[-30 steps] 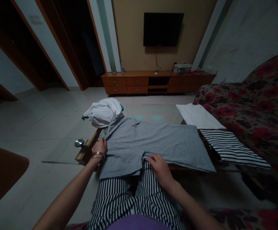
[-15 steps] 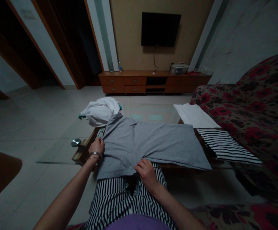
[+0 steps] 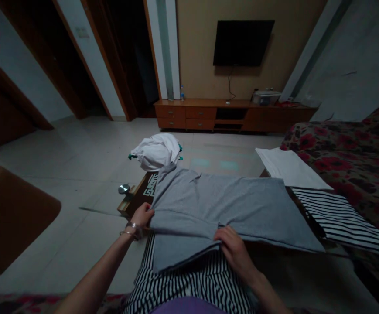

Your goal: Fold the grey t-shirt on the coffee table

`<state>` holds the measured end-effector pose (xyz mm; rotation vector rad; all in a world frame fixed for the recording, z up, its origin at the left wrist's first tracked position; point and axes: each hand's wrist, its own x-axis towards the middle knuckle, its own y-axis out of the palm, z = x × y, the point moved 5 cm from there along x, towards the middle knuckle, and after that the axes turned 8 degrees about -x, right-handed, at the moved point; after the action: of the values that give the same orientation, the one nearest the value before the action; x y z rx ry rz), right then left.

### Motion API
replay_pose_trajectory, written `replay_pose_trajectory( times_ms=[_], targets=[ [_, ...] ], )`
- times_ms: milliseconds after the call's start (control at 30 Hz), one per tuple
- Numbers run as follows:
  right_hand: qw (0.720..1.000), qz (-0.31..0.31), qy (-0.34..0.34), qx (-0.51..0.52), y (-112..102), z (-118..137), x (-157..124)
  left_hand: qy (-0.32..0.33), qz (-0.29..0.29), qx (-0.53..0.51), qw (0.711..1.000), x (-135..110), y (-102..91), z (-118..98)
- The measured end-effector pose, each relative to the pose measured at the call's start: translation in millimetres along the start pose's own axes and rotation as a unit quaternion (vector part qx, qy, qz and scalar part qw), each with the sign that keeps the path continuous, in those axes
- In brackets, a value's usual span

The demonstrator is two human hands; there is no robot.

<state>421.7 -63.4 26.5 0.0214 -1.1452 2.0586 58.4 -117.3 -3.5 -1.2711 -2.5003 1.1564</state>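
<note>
A grey T-shirt lies spread across a low table, its near part hanging over my lap. My left hand pinches its left edge. Closed on the near edge, at a fold around the middle, is my right hand. Creases run through the cloth between both hands. Beyond the shirt's left end sits a bunched white garment with green trim. To the right, a folded white cloth and a folded black-and-white striped cloth lie side by side.
The wooden table end with a round metal piece shows at left. A brown rounded furniture piece stands at far left. A flowered sofa is on the right. A TV cabinet stands against the far wall.
The view has shifted left. The shirt's left near section has been drawn toward me and folded, with a straighter left edge. Both hands keep hold of the cloth.
</note>
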Motion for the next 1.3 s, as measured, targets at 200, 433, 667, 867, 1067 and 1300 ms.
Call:
replay_pose_trajectory(
  times_ms=[200, 433, 667, 867, 1067, 1300],
  targets=[
    [0.978, 0.200, 0.026, 0.046, -13.3, -16.4, -35.9, -0.024, 0.141, -0.125, 0.982, -60.1, 2.8, 31.2],
    [0.972, 0.233, 0.022, 0.035, -21.0, -2.7, 64.7, 0.110, -0.115, 0.049, 0.986, 42.3, -49.8, -20.1],
    [0.980, 0.187, -0.016, -0.064, 66.3, -20.0, 260.6, 0.087, -0.144, 0.097, 0.981, 100.3, -24.3, -43.5],
    [0.973, 0.199, 0.041, -0.109, 147.3, -34.5, 351.2, 0.230, -0.230, 0.164, 0.931, 46.5, -7.9, -58.6],
    [0.962, 0.263, 0.030, -0.066, 180.9, -29.6, 370.1, 0.195, -0.218, 0.106, 0.950, 33.8, -2.6, -51.5],
    [0.909, 0.363, -0.203, -0.018, 190.2, 15.3, 383.0, 0.199, -0.205, 0.035, 0.958, 42.0, -0.6, -42.6]
  ],
)
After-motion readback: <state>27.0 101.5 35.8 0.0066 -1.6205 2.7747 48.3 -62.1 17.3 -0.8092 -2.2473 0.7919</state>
